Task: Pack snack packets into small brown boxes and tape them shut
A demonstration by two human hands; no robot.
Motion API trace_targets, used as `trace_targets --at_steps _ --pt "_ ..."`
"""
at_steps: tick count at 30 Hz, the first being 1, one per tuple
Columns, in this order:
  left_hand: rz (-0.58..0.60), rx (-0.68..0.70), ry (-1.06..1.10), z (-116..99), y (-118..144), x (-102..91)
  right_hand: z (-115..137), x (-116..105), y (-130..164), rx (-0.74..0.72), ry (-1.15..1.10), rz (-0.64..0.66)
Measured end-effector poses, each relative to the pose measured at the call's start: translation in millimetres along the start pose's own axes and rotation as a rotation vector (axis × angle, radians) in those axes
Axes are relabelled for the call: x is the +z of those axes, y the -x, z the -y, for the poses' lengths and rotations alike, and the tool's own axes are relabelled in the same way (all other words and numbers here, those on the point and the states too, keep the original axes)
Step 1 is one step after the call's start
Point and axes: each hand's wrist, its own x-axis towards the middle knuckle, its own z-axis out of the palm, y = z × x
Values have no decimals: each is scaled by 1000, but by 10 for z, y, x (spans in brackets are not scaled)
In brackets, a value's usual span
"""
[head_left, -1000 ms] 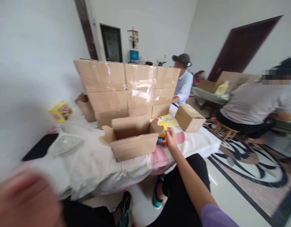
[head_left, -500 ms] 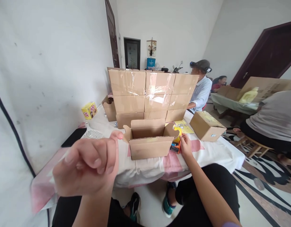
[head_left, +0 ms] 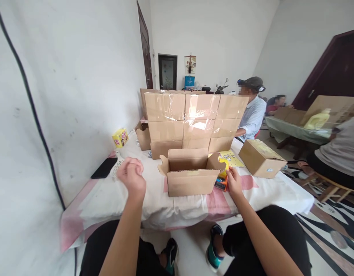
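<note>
1. Sitting at a cloth-covered table (head_left: 107, 199), facing an open carton (head_left: 191, 177), flaps spread, mouth up for access.
2. Left hand (head_left: 132, 177), at 9 o'clock of carton: loosely curled, empty, hovering apart.
3. Right hand (head_left: 233, 183), at 3 o'clock: closed on tape dispenser (head_left: 223, 177).
4. Sealed cartons (head_left: 194, 119) stacked at 12 o'clock; no lettering legible.

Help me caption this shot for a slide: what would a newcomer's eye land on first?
First, the wall of taped cardboard boxes stacked at the back of the table. Just before it stands an open cardboard box, flaps up, between the left hand, loosely closed above the cloth, and the right hand at a yellow and orange item beside the box's right end.
</note>
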Motion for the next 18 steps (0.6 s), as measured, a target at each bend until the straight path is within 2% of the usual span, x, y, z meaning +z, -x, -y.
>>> trace_targets --at_steps 4,7,9,13,18 --pt "83 -105 -367 684 41 -340 -29 -7 -12 12 -13 4" --pt "84 -172 -598 1009 -8 -538 -53 -15 -23 20 -13 15" --pt "102 -222 -748 1175 -132 -607 -61 -19 -24 24 8 27" --pt "196 -272 -1050 1554 -657 -651 -60 -39 -10 -37 119 42" --pt "348 -288 -1353 2164 -1704 -706 -133 -125 -3 -75 249 65"
